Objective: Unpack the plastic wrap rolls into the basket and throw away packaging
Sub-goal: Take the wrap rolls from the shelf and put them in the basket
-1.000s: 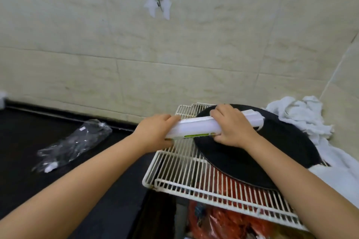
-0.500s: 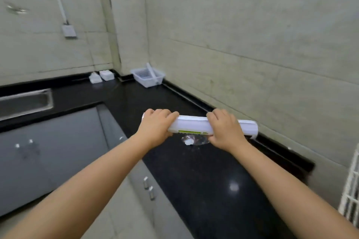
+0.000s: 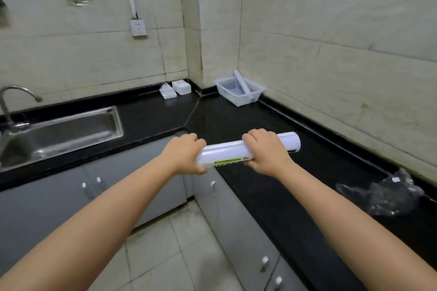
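Observation:
A white plastic wrap roll (image 3: pixel 227 151) with a green label is held level over the inner edge of the black counter. My left hand (image 3: pixel 184 155) grips its left end and my right hand (image 3: pixel 264 152) grips it right of the middle. Far back in the corner stands a white perforated basket (image 3: pixel 250 97), with another white roll (image 3: pixel 241 81) leaning in it. Crumpled clear plastic packaging (image 3: pixel 383 194) lies on the counter at the right, near the wall.
The black counter (image 3: pixel 236 120) runs in an L around the corner, with a steel sink (image 3: pixel 59 132) and tap (image 3: pixel 14 99) at the left. Two small white boxes (image 3: pixel 175 88) sit by the back wall. Grey cabinets (image 3: pixel 238 224) and a tiled floor lie below.
My view has swung left from the wire rack and black pan to the counter corner. Both hands kept hold of the roll. The basket now looks nearer.

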`<state>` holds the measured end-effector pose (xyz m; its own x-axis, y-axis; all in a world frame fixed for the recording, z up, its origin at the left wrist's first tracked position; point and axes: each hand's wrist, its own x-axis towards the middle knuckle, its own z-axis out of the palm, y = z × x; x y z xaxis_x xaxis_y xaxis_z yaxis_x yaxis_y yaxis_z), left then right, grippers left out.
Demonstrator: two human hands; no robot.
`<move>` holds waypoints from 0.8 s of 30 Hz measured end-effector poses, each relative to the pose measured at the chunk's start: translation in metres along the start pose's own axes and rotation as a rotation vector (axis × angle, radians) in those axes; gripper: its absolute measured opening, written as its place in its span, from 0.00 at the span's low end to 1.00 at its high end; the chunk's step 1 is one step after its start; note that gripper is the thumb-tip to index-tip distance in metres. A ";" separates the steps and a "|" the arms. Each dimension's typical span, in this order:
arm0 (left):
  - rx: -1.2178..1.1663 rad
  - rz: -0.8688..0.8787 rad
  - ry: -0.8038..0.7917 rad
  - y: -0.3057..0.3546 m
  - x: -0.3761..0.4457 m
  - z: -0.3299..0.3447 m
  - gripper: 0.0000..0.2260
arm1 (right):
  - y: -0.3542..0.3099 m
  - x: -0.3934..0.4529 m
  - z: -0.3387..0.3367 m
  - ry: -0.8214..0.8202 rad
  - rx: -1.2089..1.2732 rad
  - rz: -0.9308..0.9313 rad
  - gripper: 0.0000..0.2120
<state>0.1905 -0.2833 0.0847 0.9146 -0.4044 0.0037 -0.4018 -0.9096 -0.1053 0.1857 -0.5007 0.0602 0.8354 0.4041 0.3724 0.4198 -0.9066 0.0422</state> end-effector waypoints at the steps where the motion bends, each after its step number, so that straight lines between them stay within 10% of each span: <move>1: -0.014 -0.008 0.000 -0.012 0.017 0.003 0.25 | 0.004 0.019 0.009 0.006 -0.007 -0.001 0.21; 20: -0.341 -0.038 -0.073 -0.204 0.423 0.030 0.20 | 0.157 0.363 0.150 0.361 -0.115 0.341 0.22; 24: -0.349 0.016 -0.104 -0.232 0.505 0.060 0.24 | 0.185 0.412 0.195 0.257 0.168 0.697 0.16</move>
<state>0.7488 -0.2707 0.0517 0.9008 -0.4230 -0.0978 -0.3909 -0.8882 0.2413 0.6766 -0.4782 0.0406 0.8265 -0.3152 0.4664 -0.1095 -0.9027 -0.4160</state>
